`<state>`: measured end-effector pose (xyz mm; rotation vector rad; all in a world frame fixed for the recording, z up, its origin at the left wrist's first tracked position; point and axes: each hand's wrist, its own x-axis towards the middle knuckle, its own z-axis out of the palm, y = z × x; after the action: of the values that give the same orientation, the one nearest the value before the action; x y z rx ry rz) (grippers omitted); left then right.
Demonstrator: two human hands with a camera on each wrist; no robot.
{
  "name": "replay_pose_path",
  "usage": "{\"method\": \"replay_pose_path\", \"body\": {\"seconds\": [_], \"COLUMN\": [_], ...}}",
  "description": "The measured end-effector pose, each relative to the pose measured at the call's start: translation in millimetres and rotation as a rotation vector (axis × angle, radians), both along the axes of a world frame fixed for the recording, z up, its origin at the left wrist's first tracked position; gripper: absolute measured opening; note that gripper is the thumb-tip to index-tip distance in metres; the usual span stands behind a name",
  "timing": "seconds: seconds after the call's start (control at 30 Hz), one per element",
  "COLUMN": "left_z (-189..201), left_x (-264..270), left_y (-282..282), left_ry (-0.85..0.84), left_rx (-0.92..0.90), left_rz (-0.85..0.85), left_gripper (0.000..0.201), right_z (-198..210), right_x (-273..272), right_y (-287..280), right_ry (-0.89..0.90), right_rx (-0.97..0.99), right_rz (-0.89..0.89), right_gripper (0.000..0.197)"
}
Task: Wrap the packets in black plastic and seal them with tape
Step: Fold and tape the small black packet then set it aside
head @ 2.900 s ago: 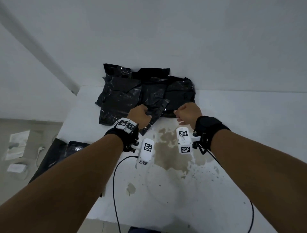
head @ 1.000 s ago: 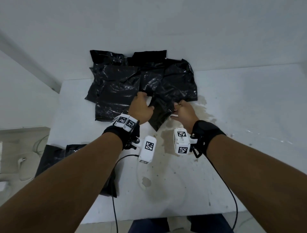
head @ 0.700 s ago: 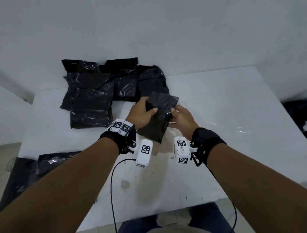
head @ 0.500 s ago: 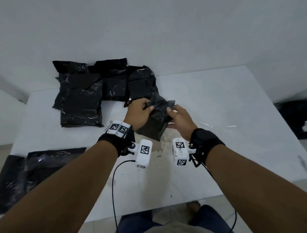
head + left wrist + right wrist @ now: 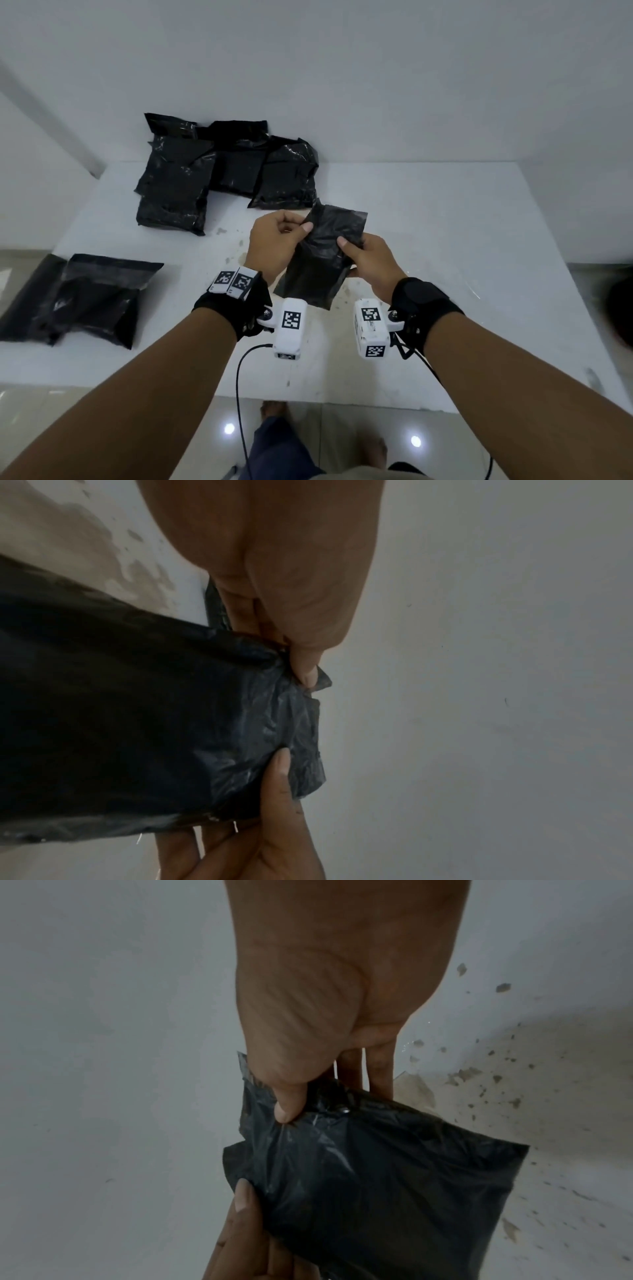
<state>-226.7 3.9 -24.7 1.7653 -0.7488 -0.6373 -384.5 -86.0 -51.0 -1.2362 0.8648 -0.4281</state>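
Both hands hold one black plastic bag (image 5: 318,263) up above the white table (image 5: 479,246). My left hand (image 5: 279,240) pinches its upper left edge between thumb and fingers. My right hand (image 5: 368,258) pinches the right edge a little lower. In the left wrist view the black plastic bag (image 5: 137,723) fills the left side, with my left thumb at its top corner. In the right wrist view the black plastic bag (image 5: 377,1191) hangs below my right thumb. What is inside the bag is hidden.
Several black wrapped packets (image 5: 219,174) lie in a pile at the table's far left. More black plastic (image 5: 89,298) lies at the near left edge. A brownish stain (image 5: 346,294) marks the table under the bag. A white wall stands behind.
Both hands have lifted the black bag off the pile and drawn it toward me above the table. The head view has swung right and down.
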Motion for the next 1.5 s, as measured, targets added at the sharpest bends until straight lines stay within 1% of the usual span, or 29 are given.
{"method": "replay_pose_path", "body": {"seconds": [0.1,0.13,0.2,0.27,0.37,0.47,0.5,0.57,0.63,0.7,0.73,0.8,0.87,0.93,1.0,1.07,1.13,1.17,1.23,1.33,1.43,1.5], "left_z": [1.6,0.9,-3.6,-11.1,-20.2,-31.2,-36.4,-48.2,-57.5,-65.2,-69.2,-76.0,-84.0,-91.3,-96.8,-97.7,-97.9,-96.4,-99.4,-102.6,-101.7,-102.8], "left_x": [2.7,6.6,16.7,27.7,48.4,76.6,86.5,106.6,124.5,140.3,147.7,161.2,172.4,180.4,186.3,188.8,189.0,188.1,189.3,191.8,188.2,186.4], "left_y": [8.1,11.1,18.3,25.5,32.2,38.2,40.7,45.5,48.9,52.4,54.3,58.0,60.3,61.4,60.9,60.7,60.1,59.9,59.4,58.9,55.1,52.8], "left_ry": [0.054,0.066,0.074,0.051,0.027,0.026,0.034,0.031,0.055,0.156,0.21,0.257,0.277,0.275,0.243,0.244,0.281,0.289,0.272,0.187,0.162,0.165], "left_rx": [0.048,0.082,0.121,0.133,0.135,0.194,0.212,0.239,0.262,0.272,0.283,0.31,0.32,0.325,0.329,0.318,0.303,0.299,0.283,0.265,0.268,0.271], "left_rz": [-0.027,-0.058,-0.084,-0.026,0.103,0.125,0.118,0.098,0.069,0.03,0.0,-0.058,-0.079,-0.067,-0.065,-0.079,-0.106,-0.122,-0.141,-0.152,-0.152,-0.132], "left_gripper": [0.016,0.017,0.012,0.013,0.02,0.035,0.037,0.032,0.02,0.01,0.008,0.013,0.008,0.013,0.017,0.012,0.003,0.004,0.013,0.025,0.035,0.038], "right_z": [2.8,4.2,4.9,3.3,1.9,-3.5,-7.1,-14.9,-24.8,-35.1,-40.3,-48.5,-54.5,-58.4,-61.0,-63.5,-64.2,-64.8,-67.0,-68.7,-69.5,-71.6], "right_x": [5.0,9.0,19.2,29.2,48.2,72.6,81.4,98.2,114.6,131.0,138.9,154.1,166.4,174.5,178.7,180.3,179.8,179.0,177.5,175.8,173.4,171.4], "right_y": [1.4,2.6,6.0,11.9,18.9,23.4,24.8,27.6,28.4,29.5,30.3,32.8,34.3,35.2,34.9,33.4,32.0,31.3,30.5,30.6,28.1,25.5], "right_ry": [0.002,-0.002,0.005,0.021,0.049,0.107,0.133,0.18,0.213,0.245,0.264,0.297,0.323,0.348,0.353,0.351,0.343,0.335,0.309,0.291,0.28,0.283], "right_rx": [-0.011,-0.009,-0.004,0.019,0.043,0.032,0.03,0.04,0.055,0.055,0.054,0.058,0.06,0.051,0.042,0.034,0.034,0.032,0.031,0.032,0.052,0.075], "right_rz": [0.007,0.003,-0.013,-0.021,0.027,0.05,0.054,0.049,0.026,0.008,0.004,0.001,-0.002,-0.002,-0.01,-0.012,-0.003,0.0,-0.007,-0.021,-0.037,-0.066], "right_gripper": [0.023,0.022,0.021,0.02,0.013,0.009,0.009,0.01,0.016,0.019,0.018,0.015,0.008,0.006,0.009,0.013,0.016,0.017,0.021,0.025,0.02,0.016]}}
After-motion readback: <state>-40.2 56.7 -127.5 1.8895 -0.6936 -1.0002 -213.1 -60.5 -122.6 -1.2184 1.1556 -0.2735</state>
